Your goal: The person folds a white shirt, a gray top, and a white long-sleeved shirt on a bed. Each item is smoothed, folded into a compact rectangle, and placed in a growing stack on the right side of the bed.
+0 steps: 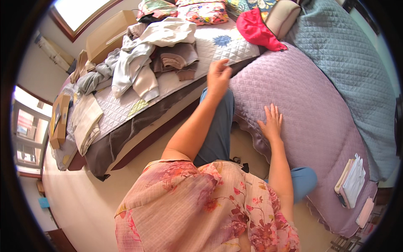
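My left hand (218, 75) is raised near the edge of the quilted white bed cover (220, 53), with fingers partly curled and no object visible in it. My right hand (272, 123) lies with fingers spread on the purple quilted bedspread (302, 94). A red cloth item (255, 29) rests where the two beds meet, beyond my hands. Left of my left hand, a heap of clothes includes a pale sweatshirt (170, 31), grey-white garments (129, 67) and a folded brown garment (176, 60). Folded beige trousers (85, 119) hang over the near bed edge.
A cardboard box (108, 34) stands behind the clothes, and another box (59, 121) is at the far left. Floral pillows (203, 11) and a beige cushion (282, 19) lie at the top. A blue quilt (349, 60) and folded clothes (354, 184) are on the right.
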A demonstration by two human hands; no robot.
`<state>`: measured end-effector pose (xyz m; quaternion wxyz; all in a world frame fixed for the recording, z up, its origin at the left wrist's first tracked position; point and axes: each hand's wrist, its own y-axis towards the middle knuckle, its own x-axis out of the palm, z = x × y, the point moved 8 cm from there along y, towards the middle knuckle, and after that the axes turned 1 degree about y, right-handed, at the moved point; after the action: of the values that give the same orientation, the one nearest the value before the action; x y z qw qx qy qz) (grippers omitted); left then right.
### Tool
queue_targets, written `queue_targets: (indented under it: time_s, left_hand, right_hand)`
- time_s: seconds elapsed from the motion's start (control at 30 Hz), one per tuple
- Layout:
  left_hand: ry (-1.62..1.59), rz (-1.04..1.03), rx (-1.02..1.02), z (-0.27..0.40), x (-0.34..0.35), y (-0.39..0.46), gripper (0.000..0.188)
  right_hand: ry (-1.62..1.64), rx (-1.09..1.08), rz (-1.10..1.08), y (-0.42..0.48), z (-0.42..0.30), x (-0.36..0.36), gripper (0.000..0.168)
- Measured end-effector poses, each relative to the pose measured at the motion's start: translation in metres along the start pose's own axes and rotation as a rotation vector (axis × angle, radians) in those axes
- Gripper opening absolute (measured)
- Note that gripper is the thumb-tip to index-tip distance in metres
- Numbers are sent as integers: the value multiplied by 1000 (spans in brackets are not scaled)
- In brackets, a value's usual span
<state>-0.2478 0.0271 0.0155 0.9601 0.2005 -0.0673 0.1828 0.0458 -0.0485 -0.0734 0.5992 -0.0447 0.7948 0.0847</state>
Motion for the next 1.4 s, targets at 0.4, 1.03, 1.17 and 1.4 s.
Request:
queue_targets:
  time_s: [0.4,1.03,1.17,1.4]
  left_hand:
    - [1690,93,-9,-7,-291,5,57]
    - [1654,81,40,-18,-293,-5,58]
    - [1644,57,3,-18,-294,-5,60]
    - [1654,35,-32,-21,-296,-1,61]
  right_hand:
    - [269,-100,-92,69,-95,25,66]
    - [124,-552,139,172,-396,39,74]
    - [0,-432,-44,206,-403,54,86]
    - [25,-475,-37,241,-386,50,34]
